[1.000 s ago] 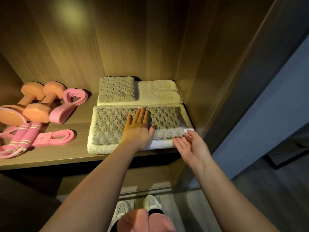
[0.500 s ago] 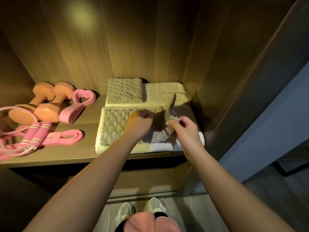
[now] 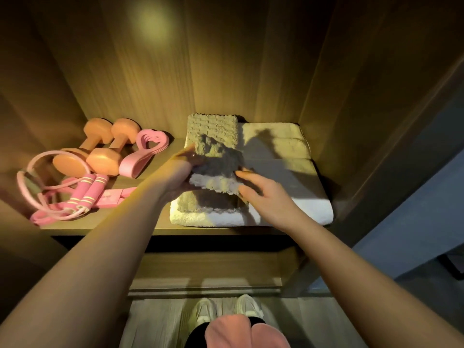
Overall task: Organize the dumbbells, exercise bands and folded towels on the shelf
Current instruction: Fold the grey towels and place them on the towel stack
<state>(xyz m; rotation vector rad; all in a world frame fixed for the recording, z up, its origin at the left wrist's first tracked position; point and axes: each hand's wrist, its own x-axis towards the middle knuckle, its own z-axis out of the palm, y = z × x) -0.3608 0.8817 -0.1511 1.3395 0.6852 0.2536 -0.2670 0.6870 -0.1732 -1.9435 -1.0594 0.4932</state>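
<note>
A grey waffle towel (image 3: 217, 164) is bunched and partly lifted off the front white folded towel (image 3: 288, 204); its lower part still lies on that towel. My left hand (image 3: 184, 169) grips the grey towel's left side. My right hand (image 3: 263, 194) touches its right edge with relaxed, spread fingers. Behind lie a second white towel (image 3: 278, 141) and a small grey towel (image 3: 213, 128). On the left sit two orange dumbbells (image 3: 100, 149), a looped pink band (image 3: 148, 153) and a flat pink band (image 3: 113, 197).
A pink jump rope (image 3: 82, 194) is coiled at the front left of the wooden shelf (image 3: 113, 226). The cupboard's side wall (image 3: 334, 121) stands close to the towels on the right. A lower shelf and my shoes show below.
The grey towel, flat under my left palm a second ago, has been folded over leftward and lifted into a bunch. My right hand has loosened from its pinch.
</note>
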